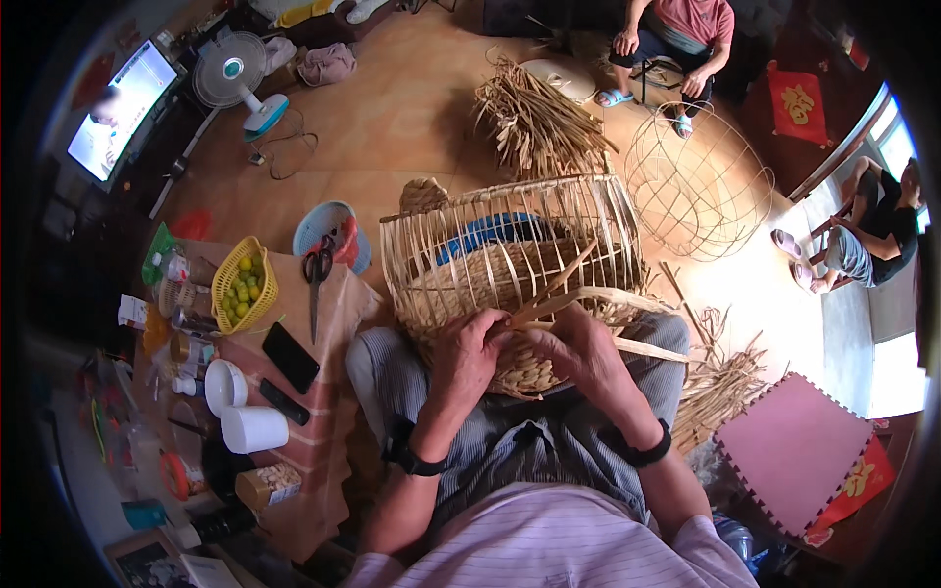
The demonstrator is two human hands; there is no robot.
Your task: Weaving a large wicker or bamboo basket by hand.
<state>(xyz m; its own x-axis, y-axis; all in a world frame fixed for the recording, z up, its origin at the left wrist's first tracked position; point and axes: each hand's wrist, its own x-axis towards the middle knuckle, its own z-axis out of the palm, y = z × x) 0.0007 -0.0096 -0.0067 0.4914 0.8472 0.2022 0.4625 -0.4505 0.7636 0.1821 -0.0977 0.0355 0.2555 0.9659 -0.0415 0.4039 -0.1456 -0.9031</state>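
Observation:
A half-woven basket (529, 375) rests across my lap, its lower part braided from dried plant strips and its upper ribs wrapped and bare between. At the near side, my left hand (465, 355) pinches a pale dried strip (569, 300) against the basket. My right hand (585, 355) is closed on the same strip, a little to the right, with fingers bent and thumb pressed in. One loose end points up and right; another flat end runs out past my right hand over the knee. The fingertips partly hide where the strip meets the weave.
Left stands a table (338, 392) with scissors (316, 269), a yellow basket of green fruit (243, 284), a phone (291, 356) and white cups (255, 429). Dried strips (539, 118) lie ahead, near a wire frame (698, 181). Two people sit beyond. A foam mat (794, 451) lies right.

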